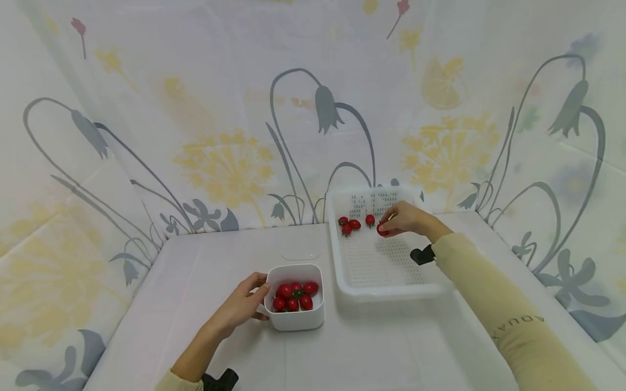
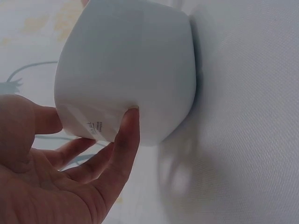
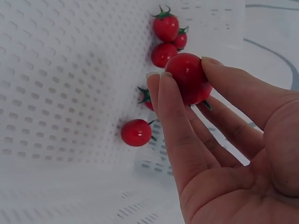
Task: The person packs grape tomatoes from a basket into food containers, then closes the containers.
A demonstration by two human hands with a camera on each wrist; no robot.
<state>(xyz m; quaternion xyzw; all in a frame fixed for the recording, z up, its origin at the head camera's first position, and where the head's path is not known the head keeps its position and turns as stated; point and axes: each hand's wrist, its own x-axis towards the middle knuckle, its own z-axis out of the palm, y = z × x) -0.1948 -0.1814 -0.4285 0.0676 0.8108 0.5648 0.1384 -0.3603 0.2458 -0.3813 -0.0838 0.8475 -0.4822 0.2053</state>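
My right hand (image 1: pixel 409 217) pinches a red cherry tomato (image 3: pixel 188 78) between thumb and fingertips, over the white perforated basket (image 1: pixel 349 290). Several other cherry tomatoes (image 3: pixel 136 132) with green stems lie in the basket, toward its back left in the head view. At the left, my left hand (image 1: pixel 238 305) grips the side of a small white container (image 1: pixel 297 322), with thumb and fingers about its wall and rim. This container stands upright on the table and holds several cherry tomatoes (image 1: pixel 292 304). In the left wrist view, faint print shows on the container's side (image 2: pixel 154 65).
The basket is at the back right of the white-covered table (image 1: pixel 386 347), close to a floral-patterned backdrop (image 1: pixel 303 108). A faint clear oval outline (image 1: pixel 300 256) shows on the cloth behind the container. The container sits left of the basket's near corner, with a narrow gap.
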